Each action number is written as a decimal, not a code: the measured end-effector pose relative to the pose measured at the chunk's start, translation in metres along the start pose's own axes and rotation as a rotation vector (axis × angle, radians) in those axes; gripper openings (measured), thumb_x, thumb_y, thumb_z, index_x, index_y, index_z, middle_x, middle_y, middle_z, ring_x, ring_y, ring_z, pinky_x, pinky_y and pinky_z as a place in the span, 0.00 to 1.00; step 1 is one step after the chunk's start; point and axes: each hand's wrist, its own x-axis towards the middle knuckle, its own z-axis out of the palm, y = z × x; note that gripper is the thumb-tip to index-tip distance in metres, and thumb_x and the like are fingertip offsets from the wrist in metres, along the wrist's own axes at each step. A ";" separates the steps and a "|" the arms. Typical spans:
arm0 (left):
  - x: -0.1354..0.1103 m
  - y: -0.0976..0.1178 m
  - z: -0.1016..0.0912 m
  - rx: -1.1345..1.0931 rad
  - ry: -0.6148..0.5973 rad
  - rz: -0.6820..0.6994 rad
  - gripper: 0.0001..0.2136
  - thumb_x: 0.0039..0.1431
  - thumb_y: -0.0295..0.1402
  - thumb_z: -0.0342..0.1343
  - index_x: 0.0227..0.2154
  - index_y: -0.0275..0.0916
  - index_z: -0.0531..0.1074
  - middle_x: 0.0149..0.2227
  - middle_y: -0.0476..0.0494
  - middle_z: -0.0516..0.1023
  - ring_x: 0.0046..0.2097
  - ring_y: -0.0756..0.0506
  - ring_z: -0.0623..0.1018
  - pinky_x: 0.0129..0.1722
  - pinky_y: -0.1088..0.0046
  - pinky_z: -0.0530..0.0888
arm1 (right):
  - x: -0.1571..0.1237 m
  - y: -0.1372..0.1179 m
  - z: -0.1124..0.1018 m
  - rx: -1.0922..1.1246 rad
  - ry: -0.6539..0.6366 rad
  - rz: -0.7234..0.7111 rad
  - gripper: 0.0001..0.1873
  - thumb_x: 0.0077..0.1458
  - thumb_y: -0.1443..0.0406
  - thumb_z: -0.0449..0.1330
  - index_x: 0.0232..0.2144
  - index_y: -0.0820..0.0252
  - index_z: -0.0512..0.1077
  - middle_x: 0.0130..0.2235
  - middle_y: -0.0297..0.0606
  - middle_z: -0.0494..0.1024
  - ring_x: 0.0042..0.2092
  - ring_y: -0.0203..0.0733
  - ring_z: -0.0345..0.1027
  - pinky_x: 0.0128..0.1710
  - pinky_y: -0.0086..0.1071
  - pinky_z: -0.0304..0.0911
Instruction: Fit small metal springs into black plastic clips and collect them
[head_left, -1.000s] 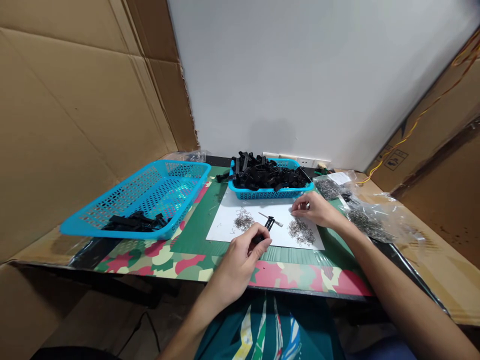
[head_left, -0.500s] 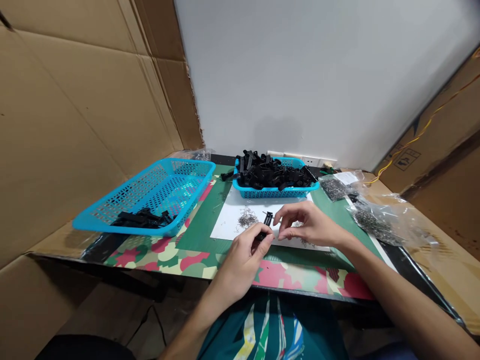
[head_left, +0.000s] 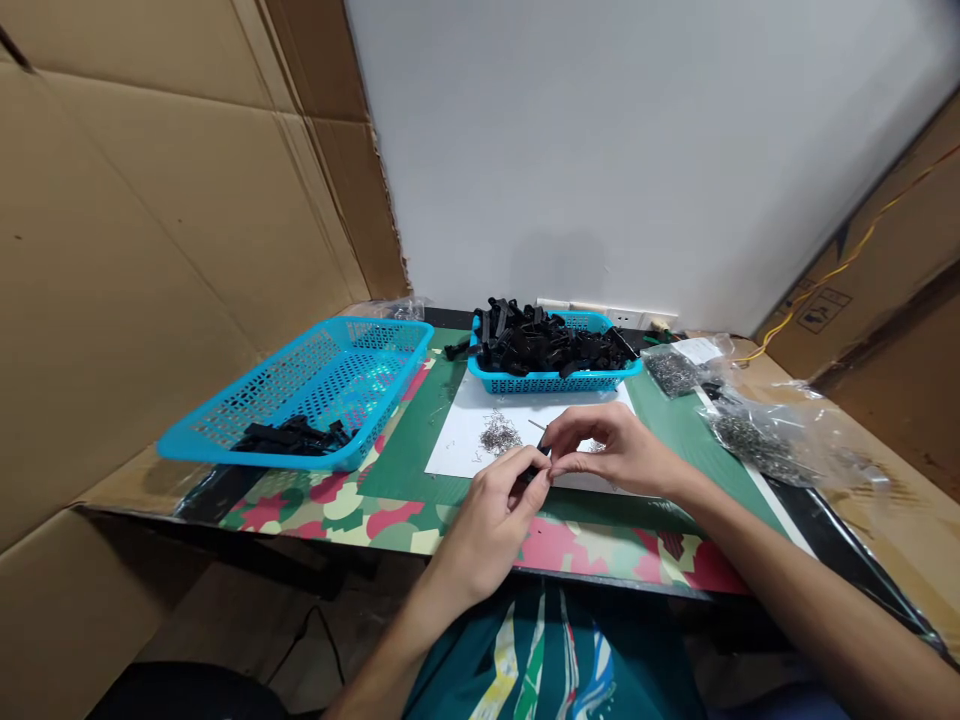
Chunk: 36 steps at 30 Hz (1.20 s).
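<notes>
My left hand (head_left: 495,510) pinches a small black plastic clip (head_left: 537,468) over the front edge of a white paper sheet (head_left: 465,440). My right hand (head_left: 607,452) meets it from the right, fingertips pressed together at the clip, holding something too small to make out. A small pile of metal springs (head_left: 499,436) lies on the paper just behind my hands; a second pile is mostly hidden behind my right hand.
A blue basket (head_left: 555,380) heaped with black clips stands at the back. A larger blue basket (head_left: 315,400) at the left holds a few black parts. Plastic bags of springs (head_left: 750,435) lie at the right. Cardboard walls enclose the table.
My right hand left the right spring pile and came left to meet my left hand at the clip. Both hands drew slightly nearer to me.
</notes>
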 end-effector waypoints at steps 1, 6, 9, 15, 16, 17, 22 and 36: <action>0.000 0.000 0.000 -0.007 0.020 -0.003 0.12 0.76 0.41 0.49 0.41 0.42 0.74 0.38 0.50 0.75 0.39 0.46 0.72 0.40 0.72 0.66 | 0.000 -0.001 0.000 -0.028 -0.001 0.001 0.13 0.60 0.56 0.71 0.40 0.59 0.81 0.36 0.39 0.84 0.38 0.42 0.79 0.41 0.35 0.72; 0.000 -0.002 -0.001 -0.046 0.087 -0.018 0.13 0.76 0.42 0.49 0.39 0.41 0.73 0.37 0.49 0.75 0.40 0.46 0.73 0.41 0.72 0.67 | 0.000 -0.002 0.003 -0.088 0.002 0.009 0.10 0.65 0.59 0.67 0.36 0.60 0.82 0.35 0.38 0.84 0.37 0.40 0.75 0.40 0.33 0.69; 0.001 -0.002 0.000 -0.045 0.096 -0.008 0.13 0.76 0.42 0.48 0.40 0.41 0.73 0.39 0.48 0.76 0.41 0.46 0.74 0.41 0.72 0.68 | 0.000 -0.001 0.006 -0.041 -0.002 0.035 0.10 0.64 0.60 0.66 0.35 0.61 0.82 0.34 0.38 0.83 0.36 0.39 0.74 0.40 0.33 0.69; -0.003 -0.005 0.008 0.088 0.095 0.001 0.13 0.75 0.41 0.49 0.55 0.44 0.72 0.41 0.47 0.79 0.39 0.45 0.78 0.39 0.72 0.71 | 0.000 -0.003 -0.005 -0.153 0.107 0.077 0.11 0.64 0.60 0.65 0.32 0.62 0.79 0.31 0.37 0.80 0.32 0.37 0.71 0.35 0.31 0.66; -0.003 -0.006 0.009 0.099 0.101 -0.012 0.16 0.75 0.41 0.50 0.60 0.45 0.69 0.42 0.46 0.80 0.39 0.44 0.79 0.39 0.72 0.72 | 0.000 -0.003 -0.009 -0.204 0.124 0.103 0.11 0.64 0.60 0.65 0.32 0.62 0.79 0.29 0.36 0.79 0.31 0.37 0.69 0.33 0.31 0.64; -0.002 -0.008 0.011 0.110 0.098 -0.028 0.19 0.74 0.41 0.51 0.64 0.45 0.67 0.44 0.44 0.81 0.39 0.44 0.80 0.38 0.71 0.73 | 0.000 -0.004 -0.013 -0.255 0.121 0.138 0.11 0.64 0.60 0.64 0.32 0.62 0.78 0.28 0.35 0.78 0.29 0.36 0.68 0.31 0.31 0.62; 0.002 -0.009 0.013 0.121 0.014 -0.108 0.16 0.68 0.40 0.60 0.54 0.39 0.78 0.33 0.45 0.83 0.33 0.43 0.81 0.36 0.70 0.74 | -0.001 -0.006 -0.022 -0.395 -0.028 0.303 0.11 0.63 0.64 0.62 0.29 0.63 0.78 0.25 0.35 0.77 0.26 0.35 0.66 0.28 0.31 0.58; 0.002 -0.013 0.016 0.011 0.030 -0.115 0.13 0.69 0.44 0.59 0.41 0.40 0.80 0.25 0.51 0.76 0.27 0.48 0.76 0.31 0.73 0.71 | 0.000 0.009 -0.008 -0.436 -0.032 0.284 0.08 0.59 0.67 0.62 0.28 0.62 0.76 0.24 0.32 0.74 0.26 0.34 0.62 0.25 0.29 0.54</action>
